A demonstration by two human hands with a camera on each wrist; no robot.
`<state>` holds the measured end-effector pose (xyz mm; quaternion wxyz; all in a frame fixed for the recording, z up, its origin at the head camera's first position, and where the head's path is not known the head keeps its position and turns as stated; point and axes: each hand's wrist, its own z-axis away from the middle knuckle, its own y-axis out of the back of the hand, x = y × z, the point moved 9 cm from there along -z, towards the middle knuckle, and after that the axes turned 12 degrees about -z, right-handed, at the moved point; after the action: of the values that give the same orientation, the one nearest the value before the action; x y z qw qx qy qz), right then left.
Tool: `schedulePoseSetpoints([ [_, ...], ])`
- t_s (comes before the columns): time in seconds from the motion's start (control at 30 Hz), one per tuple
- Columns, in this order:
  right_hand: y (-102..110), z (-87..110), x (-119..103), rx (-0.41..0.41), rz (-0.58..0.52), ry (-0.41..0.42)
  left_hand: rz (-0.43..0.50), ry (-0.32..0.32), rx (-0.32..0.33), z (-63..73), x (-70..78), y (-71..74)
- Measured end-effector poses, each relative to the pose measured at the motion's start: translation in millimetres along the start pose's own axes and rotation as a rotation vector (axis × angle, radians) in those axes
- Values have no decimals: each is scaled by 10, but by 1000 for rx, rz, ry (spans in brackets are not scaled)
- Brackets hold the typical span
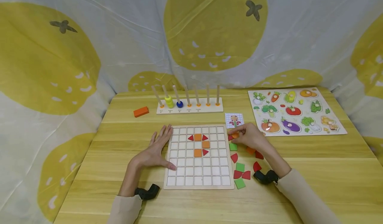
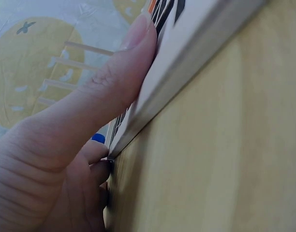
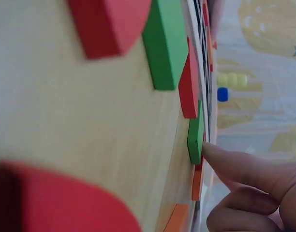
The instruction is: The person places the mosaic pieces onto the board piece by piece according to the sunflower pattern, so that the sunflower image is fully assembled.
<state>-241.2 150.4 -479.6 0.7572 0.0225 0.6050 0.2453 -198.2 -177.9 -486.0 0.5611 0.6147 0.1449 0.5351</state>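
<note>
My left hand (image 1: pixel 154 150) rests on the left edge of a white gridded wooden board (image 1: pixel 198 186), fingers spread and thumb on its face. On the board lie orange squares (image 1: pixel 197 137) and red triangles (image 1: pixel 204 137). At the board's upper right edge, my right hand (image 1: pixel 249 137) has its index finger and thumb at a red piece (image 1: pixel 230 137). An orange piece (image 1: pixel 235 135) lies under those fingers, partly covered. Close to the thumb is a green square (image 3: pixel 195 135). The right wrist view hides the index fingertip.
Several red and green pieces (image 1: pixel 240 167) lie right of the board. A small pattern card (image 1: pixel 228 120) is behind them. Farther back are a peg stand (image 1: pixel 191 109) with yellow and blue beads, an orange block (image 1: pixel 141 112) and a vegetable puzzle (image 1: pixel 299 112).
</note>
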Motion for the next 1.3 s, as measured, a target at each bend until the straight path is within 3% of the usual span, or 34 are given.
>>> schedulePoseSetpoints([
  [0.17, 6, -37, 24, 19, -8, -35, -1, -1, 4, -3, 3, 5],
  [0.43, 92, 13, 23, 49, 71, -45, 2, 0, 4, -5, -4, -2],
  [0.73, 45, 37, 19, -63, 24, -10, -3, 0, 3, -10, -8, -8],
  [1.3, 66, 25, -44, -53, 90, 47, -3, 10, -5, -13, -24, -10],
])
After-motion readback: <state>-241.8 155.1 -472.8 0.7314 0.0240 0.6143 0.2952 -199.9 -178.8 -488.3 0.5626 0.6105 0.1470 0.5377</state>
